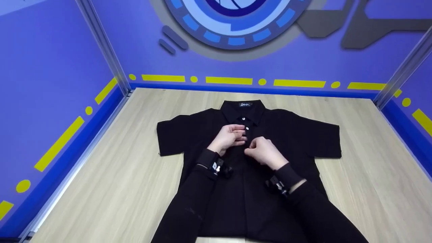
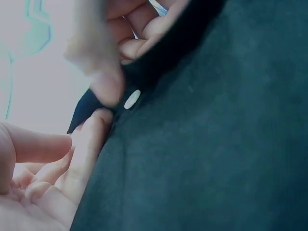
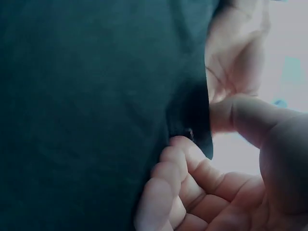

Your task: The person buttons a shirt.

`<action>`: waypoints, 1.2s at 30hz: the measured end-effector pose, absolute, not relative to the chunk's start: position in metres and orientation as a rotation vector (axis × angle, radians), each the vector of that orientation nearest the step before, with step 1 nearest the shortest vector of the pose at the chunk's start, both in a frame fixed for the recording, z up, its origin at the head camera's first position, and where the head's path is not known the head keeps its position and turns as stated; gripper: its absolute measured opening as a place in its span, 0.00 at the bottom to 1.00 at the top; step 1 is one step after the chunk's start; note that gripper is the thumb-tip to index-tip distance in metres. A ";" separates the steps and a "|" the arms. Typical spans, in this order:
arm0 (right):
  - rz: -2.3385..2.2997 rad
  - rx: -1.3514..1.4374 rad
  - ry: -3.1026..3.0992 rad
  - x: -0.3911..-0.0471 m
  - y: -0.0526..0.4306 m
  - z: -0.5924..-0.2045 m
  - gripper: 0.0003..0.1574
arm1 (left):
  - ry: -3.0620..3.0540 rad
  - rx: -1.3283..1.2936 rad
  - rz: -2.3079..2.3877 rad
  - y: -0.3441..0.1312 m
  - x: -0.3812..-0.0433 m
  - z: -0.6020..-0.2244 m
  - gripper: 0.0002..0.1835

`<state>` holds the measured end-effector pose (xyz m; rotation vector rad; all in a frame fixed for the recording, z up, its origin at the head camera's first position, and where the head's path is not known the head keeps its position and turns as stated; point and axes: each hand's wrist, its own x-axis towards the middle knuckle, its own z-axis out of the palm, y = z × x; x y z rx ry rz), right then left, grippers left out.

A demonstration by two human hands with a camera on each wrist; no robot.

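Note:
A black short-sleeved polo shirt [image 1: 216, 189] lies front up, collar at the far end. White buttons [image 1: 247, 128] run down its placket. Over the placket, my left hand [image 1: 229, 138] has its fingers extended toward the right hand; in the left wrist view those fingers [image 2: 86, 149] touch the cloth edge below a white button [image 2: 132, 99], with the thumb apart from the cloth. My right hand [image 1: 265, 152] pinches the placket edge between thumb and curled fingers. In the right wrist view, a small slit like a buttonhole [image 3: 190, 134] shows above the fingertips [image 3: 180, 144].
The shirt is spread on a light wood-grain table [image 1: 111, 175]. Blue panels [image 1: 54, 84] with yellow markings enclose its back and sides, joined by metal corner posts [image 1: 104, 44]. Small cameras [image 1: 278, 184] sit on both wrists over black sleeves.

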<state>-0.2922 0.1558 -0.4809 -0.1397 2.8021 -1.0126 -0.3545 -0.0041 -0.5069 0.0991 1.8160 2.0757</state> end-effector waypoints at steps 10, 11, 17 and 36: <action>-1.449 -0.057 2.498 -0.289 0.173 -0.487 0.07 | 2.376 0.250 1.603 -0.002 -0.326 -0.485 0.11; -1.477 -0.053 2.478 -0.288 0.174 -0.487 0.08 | 2.441 0.264 1.504 -0.002 -0.321 -0.482 0.10; -1.588 -0.047 2.424 -0.286 0.177 -0.489 0.11 | 2.596 0.299 1.166 -0.003 -0.295 -0.471 0.10; -1.731 0.088 2.354 -0.283 0.176 -0.489 0.14 | 2.507 0.144 1.401 0.004 -0.289 -0.479 0.03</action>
